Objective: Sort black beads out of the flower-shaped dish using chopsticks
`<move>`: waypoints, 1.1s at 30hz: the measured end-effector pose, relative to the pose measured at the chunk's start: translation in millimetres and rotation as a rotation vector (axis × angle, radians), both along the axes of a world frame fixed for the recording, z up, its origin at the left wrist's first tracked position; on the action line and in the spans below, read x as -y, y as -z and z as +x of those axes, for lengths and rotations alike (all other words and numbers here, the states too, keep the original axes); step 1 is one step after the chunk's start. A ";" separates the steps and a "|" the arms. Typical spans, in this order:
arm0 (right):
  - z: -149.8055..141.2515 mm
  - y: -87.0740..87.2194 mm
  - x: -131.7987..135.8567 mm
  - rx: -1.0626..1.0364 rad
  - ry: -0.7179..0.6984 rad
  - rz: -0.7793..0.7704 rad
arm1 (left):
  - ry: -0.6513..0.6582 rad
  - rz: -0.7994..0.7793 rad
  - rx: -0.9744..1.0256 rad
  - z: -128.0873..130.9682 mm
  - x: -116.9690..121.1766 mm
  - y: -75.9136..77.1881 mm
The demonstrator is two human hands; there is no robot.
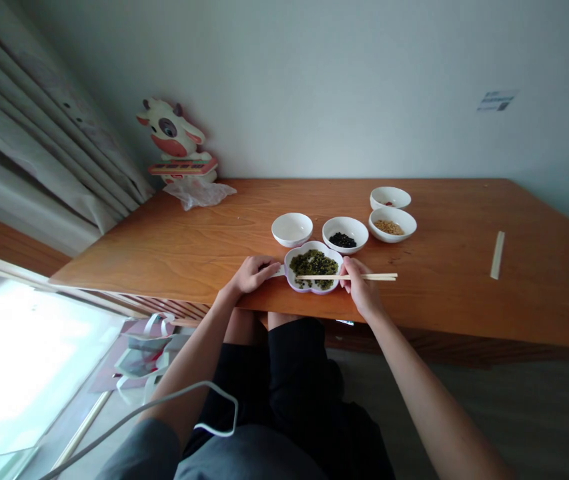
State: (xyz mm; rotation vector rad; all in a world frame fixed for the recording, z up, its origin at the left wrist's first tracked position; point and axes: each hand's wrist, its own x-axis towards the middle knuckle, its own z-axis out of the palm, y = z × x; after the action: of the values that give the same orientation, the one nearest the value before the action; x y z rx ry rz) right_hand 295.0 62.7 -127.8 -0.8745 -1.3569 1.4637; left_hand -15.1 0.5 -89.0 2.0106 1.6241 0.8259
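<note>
A person seated at the near edge of a wooden tabletop (189,247) works over a flower-shaped dish (313,267) of dark green beans. The left hand (254,273), fingers curled, steadies the dish's left rim, while the right hand (359,283) pinches a pair of chopsticks (347,277) lying level across the dish. Just beyond stand an empty white bowl (291,229), a bowl of black beans (345,234), a bowl of tan beans (392,224) and a fourth small bowl (390,198). A cow figurine (177,141) occupies the far left corner; a paper chopstick sleeve (497,255) lies toward the right edge.
</note>
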 end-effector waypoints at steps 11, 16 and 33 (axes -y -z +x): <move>2.8 -7.7 19.8 0.009 0.012 0.195 | -0.092 0.077 -0.130 9.0 14.0 0.5; 18.9 -48.8 -7.0 0.140 -0.206 0.463 | -0.120 0.109 -0.171 9.6 16.8 4.3; 33.8 -82.9 -100.3 0.270 -0.481 0.690 | -0.234 0.100 -0.238 12.4 25.9 10.7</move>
State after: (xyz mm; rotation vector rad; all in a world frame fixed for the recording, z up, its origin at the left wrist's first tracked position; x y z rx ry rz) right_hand 328.8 162.9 -44.9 -0.3051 -2.2038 1.0874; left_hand -2.7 -25.3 -99.6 2.0792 2.0184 0.7863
